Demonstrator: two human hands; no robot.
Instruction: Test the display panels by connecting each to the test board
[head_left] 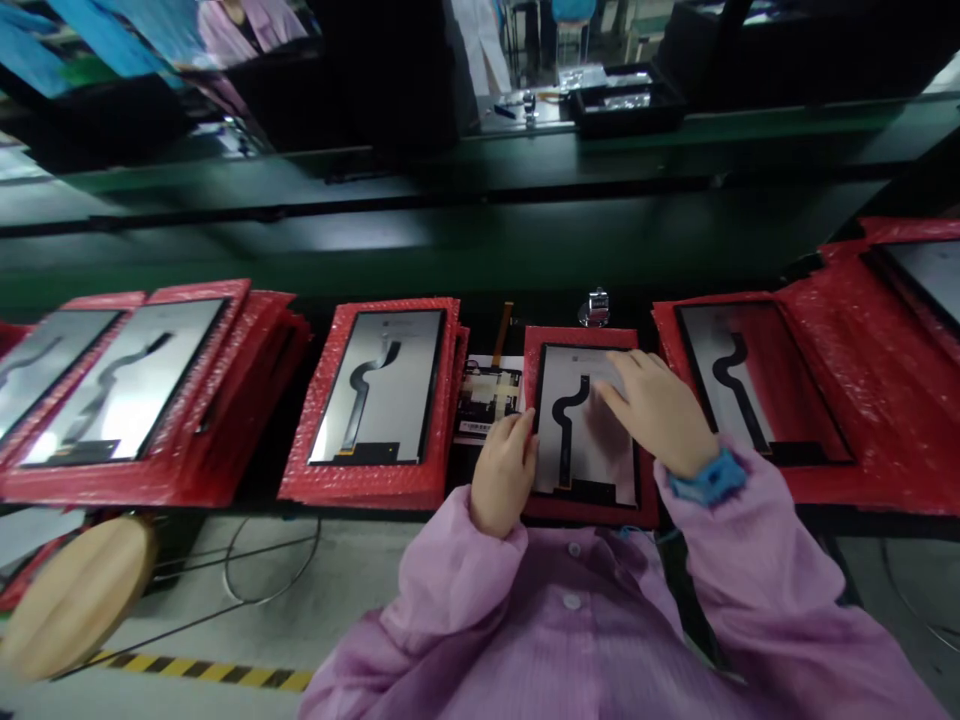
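In front of me a grey display panel (551, 440) with a black S-shaped flex cable (566, 430) lies on a red bubble-wrap sleeve (531, 350). My left hand (504, 470) is at the panel's left edge, its fingers curled and closed at that edge; how firmly they grip is hidden. Over the panel's upper right part reaches my right hand (660, 410), fingers stretched out and thumb apart, with a blue band (707, 482) at the wrist. Whether its fingertips touch the surface I cannot tell. A small card with dark printed parts (491, 395) lies left of the panel.
Similar panels on red sleeves stand in piles to the left (397, 390) and right (724, 350). A shiny metal object (596, 308) sits behind my panel. A round wooden stool (79, 600) is at lower left. Across the green divider a black tray (630, 100) and people appear.
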